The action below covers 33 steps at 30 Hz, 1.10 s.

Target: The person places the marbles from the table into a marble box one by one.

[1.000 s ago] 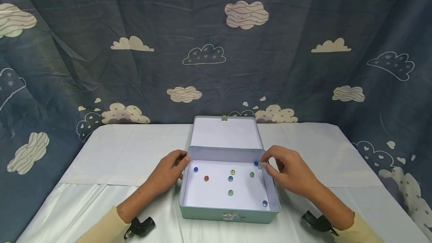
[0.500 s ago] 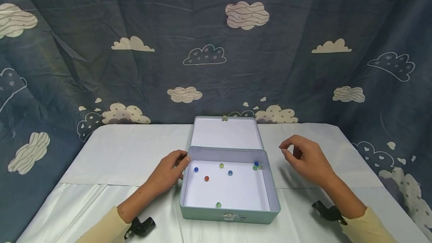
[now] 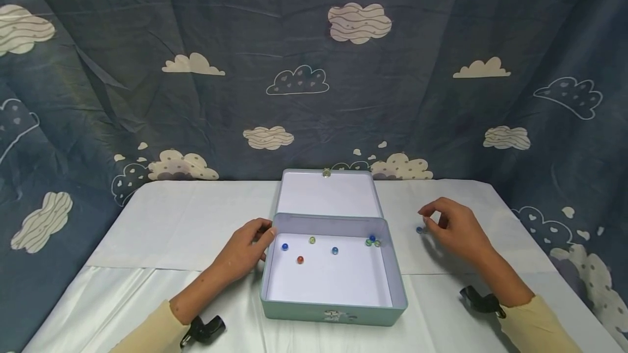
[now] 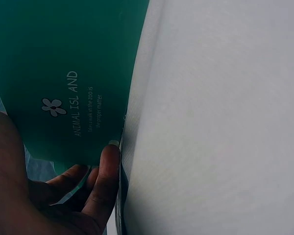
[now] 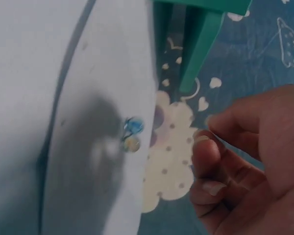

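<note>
My left hand (image 3: 245,249) grips the left wall of a green tin box (image 3: 333,315), thumb at the rim; in the left wrist view its fingers touch the printed green side (image 4: 83,98). My right hand (image 3: 456,230) hovers over the white cloth to the right of the box, fingers loosely bent, nothing visible between them. Just below its fingertips lies a blue glass marble (image 3: 419,230); the right wrist view shows a yellowish marble (image 5: 132,144) beside it. Inside the box lie several marbles: a red one (image 3: 300,260), a yellow-green one (image 3: 312,240), blue ones and a small cluster at the back right.
The box's hinged lid (image 3: 328,192) leans back behind it. White cloth (image 3: 196,217) covers the table, with a seam running across. A dark cloud-print curtain (image 3: 314,113) hangs behind and along the sides.
My right hand has moved from the box's back-right corner out over the cloth, where a blue marble now shows. Marbles in the box have rolled; the front ones are out of sight. The left hand stays.
</note>
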{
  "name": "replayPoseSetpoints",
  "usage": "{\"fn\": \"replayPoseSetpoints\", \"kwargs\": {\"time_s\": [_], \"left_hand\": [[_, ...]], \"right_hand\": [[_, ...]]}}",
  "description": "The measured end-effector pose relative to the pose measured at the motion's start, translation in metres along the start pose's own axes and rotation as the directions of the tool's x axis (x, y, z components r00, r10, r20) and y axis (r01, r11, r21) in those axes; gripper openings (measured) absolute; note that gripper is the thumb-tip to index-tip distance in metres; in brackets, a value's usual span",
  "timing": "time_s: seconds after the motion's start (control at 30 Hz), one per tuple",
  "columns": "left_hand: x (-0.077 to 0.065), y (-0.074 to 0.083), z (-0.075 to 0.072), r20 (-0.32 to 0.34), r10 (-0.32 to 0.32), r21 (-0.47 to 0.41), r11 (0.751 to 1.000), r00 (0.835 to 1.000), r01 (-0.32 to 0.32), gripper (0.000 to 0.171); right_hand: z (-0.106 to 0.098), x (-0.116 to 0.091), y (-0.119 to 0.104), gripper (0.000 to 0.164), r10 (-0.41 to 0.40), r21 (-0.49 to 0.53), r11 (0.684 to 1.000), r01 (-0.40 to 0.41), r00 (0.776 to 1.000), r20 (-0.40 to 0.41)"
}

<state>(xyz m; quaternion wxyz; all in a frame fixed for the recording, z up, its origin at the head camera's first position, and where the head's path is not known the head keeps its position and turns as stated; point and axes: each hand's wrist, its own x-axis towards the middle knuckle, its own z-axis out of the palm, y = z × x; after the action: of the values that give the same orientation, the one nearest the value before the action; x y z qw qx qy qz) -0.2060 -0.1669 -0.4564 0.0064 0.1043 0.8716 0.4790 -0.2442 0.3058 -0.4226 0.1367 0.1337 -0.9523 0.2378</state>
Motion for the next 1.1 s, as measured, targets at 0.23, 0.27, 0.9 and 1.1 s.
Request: {"fn": "replayPoseSetpoints", "kwargs": {"time_s": [0.23, 0.27, 0.9, 1.1], "left_hand": [[0.000, 0.000, 0.000, -0.003, -0.001, 0.001, 1.000, 1.000, 0.001, 0.050], [0.000, 0.000, 0.000, -0.003, -0.001, 0.001, 1.000, 1.000, 0.001, 0.050], [0.000, 0.001, 0.000, 0.003, 0.008, 0.003, 1.000, 1.000, -0.008, 0.050], [0.001, -0.001, 0.000, 0.004, 0.005, 0.005, 1.000, 1.000, -0.005, 0.049]], "right_hand": [[0.004, 0.001, 0.015, 0.023, 0.086, 0.019, 0.996, -0.090, 0.986, 0.142], [0.005, 0.001, 0.017, 0.024, 0.100, 0.024, 0.994, -0.105, 0.982, 0.158], [0.017, -0.002, 0.035, 0.020, 0.133, 0.010, 0.990, -0.137, 0.971, 0.198], [0.017, -0.002, 0.035, 0.019, 0.121, 0.010, 0.992, -0.125, 0.973, 0.197]]}}
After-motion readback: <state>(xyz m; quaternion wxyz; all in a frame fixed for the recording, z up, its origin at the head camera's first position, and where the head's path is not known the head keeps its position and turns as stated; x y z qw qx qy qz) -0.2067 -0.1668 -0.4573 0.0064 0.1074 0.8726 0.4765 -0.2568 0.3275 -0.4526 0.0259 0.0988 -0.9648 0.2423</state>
